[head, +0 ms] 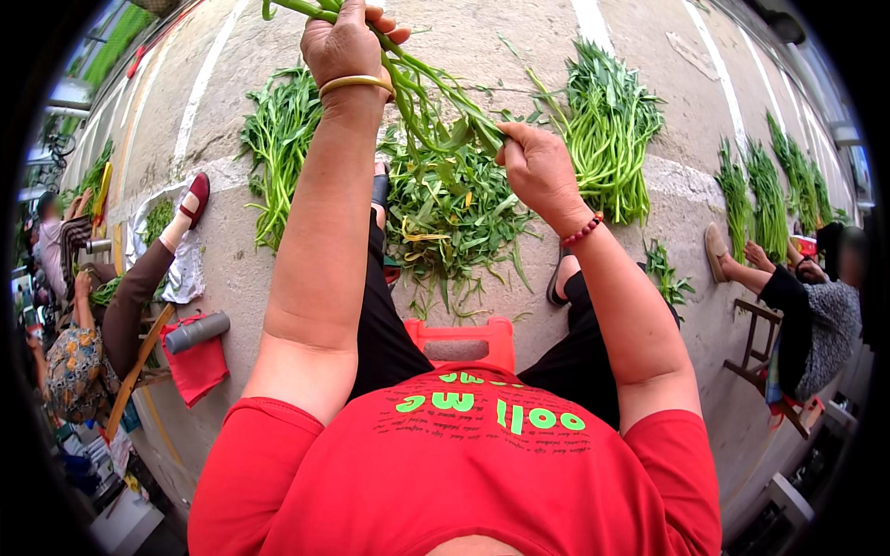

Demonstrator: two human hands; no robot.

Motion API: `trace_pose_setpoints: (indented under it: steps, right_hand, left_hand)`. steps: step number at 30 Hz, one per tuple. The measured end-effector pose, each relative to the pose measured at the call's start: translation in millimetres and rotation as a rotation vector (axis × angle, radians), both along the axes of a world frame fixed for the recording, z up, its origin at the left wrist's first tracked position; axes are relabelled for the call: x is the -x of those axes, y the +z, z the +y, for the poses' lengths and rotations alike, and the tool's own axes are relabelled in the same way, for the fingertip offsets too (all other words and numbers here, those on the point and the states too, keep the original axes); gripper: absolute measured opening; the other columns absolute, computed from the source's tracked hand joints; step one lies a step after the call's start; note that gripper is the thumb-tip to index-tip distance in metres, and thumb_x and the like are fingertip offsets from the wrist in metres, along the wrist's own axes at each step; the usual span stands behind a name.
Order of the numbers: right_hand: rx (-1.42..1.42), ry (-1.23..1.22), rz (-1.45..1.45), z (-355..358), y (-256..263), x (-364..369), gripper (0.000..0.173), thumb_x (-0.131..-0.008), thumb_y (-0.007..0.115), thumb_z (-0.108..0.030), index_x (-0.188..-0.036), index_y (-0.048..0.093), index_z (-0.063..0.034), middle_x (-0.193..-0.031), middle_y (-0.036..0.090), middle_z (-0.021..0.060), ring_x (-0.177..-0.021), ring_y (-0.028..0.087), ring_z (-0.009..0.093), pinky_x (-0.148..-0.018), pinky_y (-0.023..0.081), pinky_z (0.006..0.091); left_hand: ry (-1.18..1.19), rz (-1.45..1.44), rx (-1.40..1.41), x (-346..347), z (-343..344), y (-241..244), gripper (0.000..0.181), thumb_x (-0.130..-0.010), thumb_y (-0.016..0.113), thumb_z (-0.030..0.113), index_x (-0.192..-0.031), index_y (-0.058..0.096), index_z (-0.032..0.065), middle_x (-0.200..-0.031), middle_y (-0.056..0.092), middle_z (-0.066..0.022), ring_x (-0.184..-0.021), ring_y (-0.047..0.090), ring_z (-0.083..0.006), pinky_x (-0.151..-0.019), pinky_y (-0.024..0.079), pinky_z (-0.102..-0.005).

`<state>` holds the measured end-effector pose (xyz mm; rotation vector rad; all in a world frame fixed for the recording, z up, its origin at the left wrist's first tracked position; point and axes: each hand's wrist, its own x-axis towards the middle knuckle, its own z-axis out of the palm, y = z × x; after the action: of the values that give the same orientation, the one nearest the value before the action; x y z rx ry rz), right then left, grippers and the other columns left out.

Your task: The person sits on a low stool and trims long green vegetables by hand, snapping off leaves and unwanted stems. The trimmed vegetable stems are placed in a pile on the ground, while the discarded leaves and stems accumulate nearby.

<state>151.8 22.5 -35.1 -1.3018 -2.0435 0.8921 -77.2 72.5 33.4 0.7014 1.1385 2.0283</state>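
My left hand (pixel 341 45), with a yellow bangle at the wrist, is raised at the top of the view and closed around green stalks of what looks like water spinach (pixel 424 87). The stalks slant down to the right. At their leafy end my right hand (pixel 539 167), wearing a red bead bracelet, pinches the leaves between thumb and fingers. Below the stalks, between my feet, spreads a loose heap of plucked leaves (pixel 452 215), a few of them yellow. One bundle of stems (pixel 284 139) lies partly behind my left forearm; a larger bundle (pixel 612 132) lies beyond my right hand.
A red plastic stool (pixel 502 340) shows between my legs. Leftward, a grey flask (pixel 198 332) lies on a red bag (pixel 201 372) near a seated person (pixel 76 354). Another person (pixel 831 313) sits rightward, beside several bundles of greens (pixel 768 194). A small sprig (pixel 664 274) lies by my right leg.
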Motion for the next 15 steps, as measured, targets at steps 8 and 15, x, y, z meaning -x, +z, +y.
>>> trace_pose_setpoints:
  steps: [8, 15]
  right_hand:
    - [0.772, -0.125, 0.606, 8, 15, -9, 0.034, -0.088, 0.045, -0.004, -0.118, 0.054, 0.0096, -0.081, 0.067, 0.0113, -0.058, 0.059, 0.011, -0.053, 0.050, 0.0243]
    - [0.893, -0.135, 0.622, 7, 19, -14, 0.035, -0.087, 0.044, -0.002, -0.119, 0.054, 0.0084, -0.085, 0.068, 0.0119, -0.061, 0.060, 0.012, -0.055, 0.051, 0.0253]
  left_hand:
    - [-0.014, 0.011, -0.015, -2, 0, -2, 0.017, -0.094, 0.052, 0.012, -0.097, 0.057, -0.0034, -0.071, 0.055, -0.0088, -0.060, 0.055, -0.0186, -0.058, 0.058, -0.0425]
    - [0.000, -0.008, -0.001, -5, 0, -1, 0.016, -0.093, 0.053, 0.012, -0.092, 0.056, -0.0035, -0.070, 0.055, -0.0099, -0.060, 0.056, -0.0200, -0.059, 0.058, -0.0433]
